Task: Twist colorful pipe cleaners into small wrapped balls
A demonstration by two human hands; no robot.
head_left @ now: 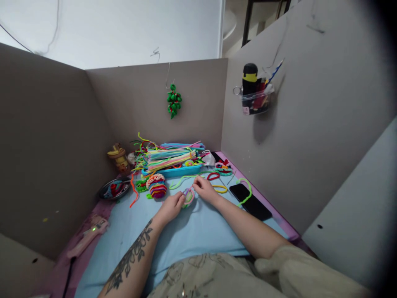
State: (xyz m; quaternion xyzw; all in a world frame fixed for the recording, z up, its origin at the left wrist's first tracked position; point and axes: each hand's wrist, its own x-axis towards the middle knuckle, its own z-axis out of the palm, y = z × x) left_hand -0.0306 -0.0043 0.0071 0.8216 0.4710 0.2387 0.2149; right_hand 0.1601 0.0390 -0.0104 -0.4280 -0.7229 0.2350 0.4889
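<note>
My left hand (172,205) pinches a small coiled pipe-cleaner piece (188,197) in pink, green and white, held just above the light blue cloth (186,238). My right hand (203,188) grips the same coil from the other side, near a loose green pipe cleaner (181,180) that trails off to the left. A finished multicoloured coiled ball (156,186) sits just left of my hands.
A blue tray (182,170) piled with pipe cleaners stands at the back. A black phone (253,201) lies right of my hands, a pink glue gun (89,234) at the left, a metal bowl (114,189) behind it. Cardboard walls enclose the desk; a green ornament (174,102) hangs at the back.
</note>
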